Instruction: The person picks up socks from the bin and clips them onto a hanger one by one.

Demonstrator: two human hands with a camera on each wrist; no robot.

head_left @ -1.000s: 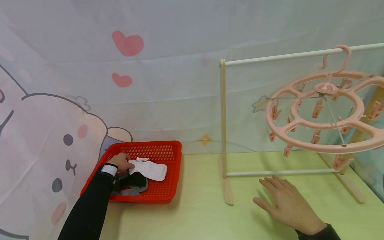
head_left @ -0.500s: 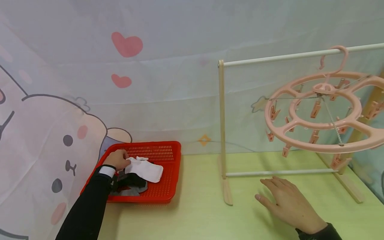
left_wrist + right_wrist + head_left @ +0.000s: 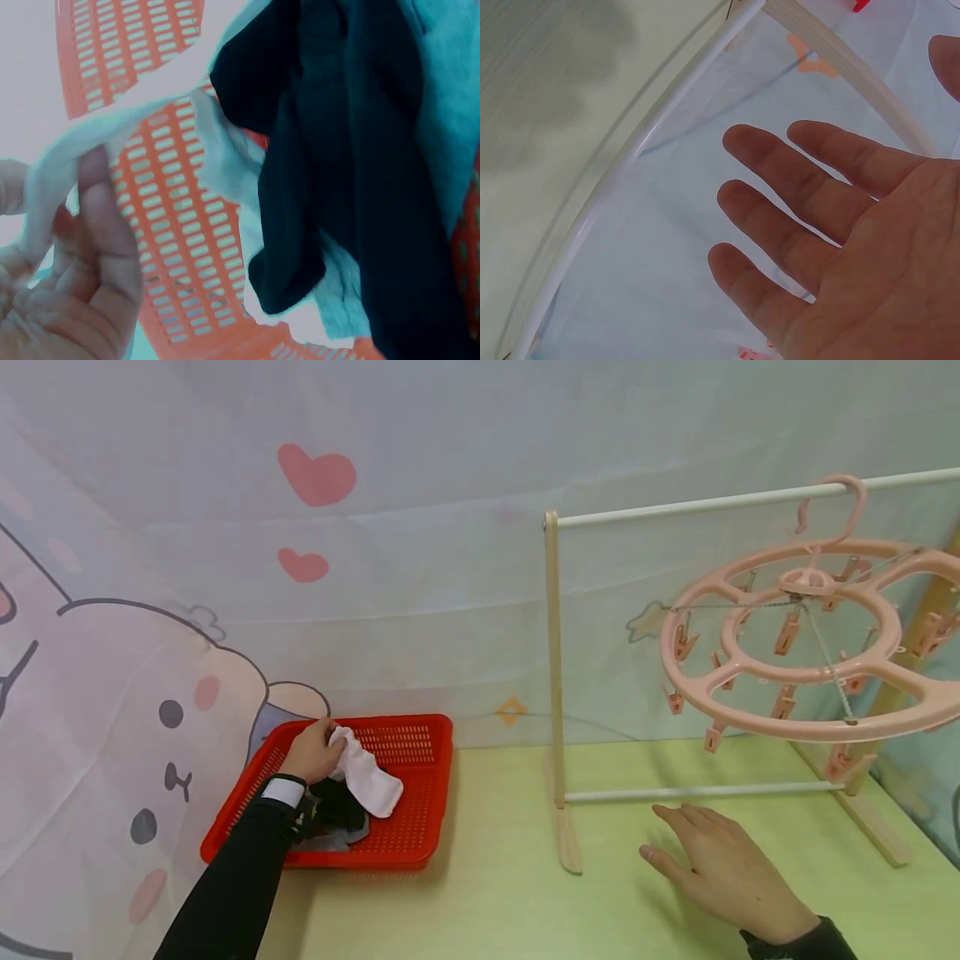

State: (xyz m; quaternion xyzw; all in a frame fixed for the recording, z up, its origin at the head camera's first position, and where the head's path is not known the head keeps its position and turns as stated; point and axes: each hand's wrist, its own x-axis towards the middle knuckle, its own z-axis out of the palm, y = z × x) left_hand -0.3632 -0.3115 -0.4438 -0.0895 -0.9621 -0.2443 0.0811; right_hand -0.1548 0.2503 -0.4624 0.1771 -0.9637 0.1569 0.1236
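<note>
My left hand is over the left part of a red basket. Between its thumb and fingers it pinches one end of a white sock, whose other end slopes down into the basket. In the left wrist view the sock stretches away from the fingers as a narrow band. Beneath lie black socks and pale grey-blue cloth, partly hidden by one another. My right hand, fingers spread and holding nothing, is in front of the drying rack's lower white bar.
A pink round clip hanger with several clips hangs from the rack's upper white bar. One wooden post rises between basket and hanger. A printed cloth backdrop stands behind the pale green table.
My left hand has shifted back and then right and up, lifting the near end of the white sock, which now hangs narrower and more steeply. The right hand has stayed nearly still.
</note>
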